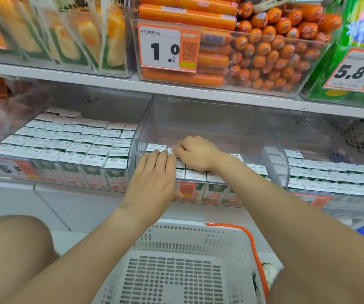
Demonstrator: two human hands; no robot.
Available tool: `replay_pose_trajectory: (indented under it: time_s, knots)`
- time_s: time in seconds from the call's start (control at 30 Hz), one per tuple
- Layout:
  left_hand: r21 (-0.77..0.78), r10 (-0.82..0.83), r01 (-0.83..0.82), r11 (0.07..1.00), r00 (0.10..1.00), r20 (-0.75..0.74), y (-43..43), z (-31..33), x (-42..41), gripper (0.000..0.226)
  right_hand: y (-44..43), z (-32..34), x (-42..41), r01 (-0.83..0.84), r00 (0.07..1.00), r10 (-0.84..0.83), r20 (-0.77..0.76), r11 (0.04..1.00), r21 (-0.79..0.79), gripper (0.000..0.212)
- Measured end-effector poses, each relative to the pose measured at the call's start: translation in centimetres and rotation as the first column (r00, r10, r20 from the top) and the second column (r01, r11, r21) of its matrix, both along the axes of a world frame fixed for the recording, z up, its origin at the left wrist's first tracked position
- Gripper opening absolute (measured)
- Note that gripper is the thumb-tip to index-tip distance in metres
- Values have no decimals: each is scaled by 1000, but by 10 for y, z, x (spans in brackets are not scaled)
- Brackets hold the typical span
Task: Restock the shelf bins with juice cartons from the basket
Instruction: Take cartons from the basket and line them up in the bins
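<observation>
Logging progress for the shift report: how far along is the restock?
Done: left bin is packed full, basket looks empty. In hand: left hand lies flat and right hand curls over cartons in the middle bin. Left: that bin's back half is bare; right bin also has room.

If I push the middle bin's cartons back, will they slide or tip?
The cartons look boxy and flat-topped, so likely stiff and slide as a block. Taller than wide, so a loose one may tip into the bin's empty rear.
</observation>
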State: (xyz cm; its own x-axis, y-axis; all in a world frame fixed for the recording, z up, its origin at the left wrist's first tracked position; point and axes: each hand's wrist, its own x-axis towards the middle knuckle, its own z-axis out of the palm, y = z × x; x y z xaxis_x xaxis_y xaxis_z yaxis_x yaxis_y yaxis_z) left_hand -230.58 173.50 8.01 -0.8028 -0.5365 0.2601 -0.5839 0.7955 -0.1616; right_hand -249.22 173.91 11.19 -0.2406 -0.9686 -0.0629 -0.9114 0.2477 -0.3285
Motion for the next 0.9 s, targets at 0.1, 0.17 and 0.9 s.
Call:
replay_pose_trajectory:
  time_s: [0.1,0.17,0.9]
  knots:
    - [4,3,-3,1000,1000,11,-1,0,0,99,-4,2,0,-18,999,19,-50,1000,18,33]
    - [17,7,-7,1000,1000,21,-1,0,1,98,-3,1,-2,-28,998,28,-53,1000,1,31]
    - [245,213,-160,956,955,-209,-32,-4,36,158,-45,-1,39,-34,975,47,217,997,-65,58]
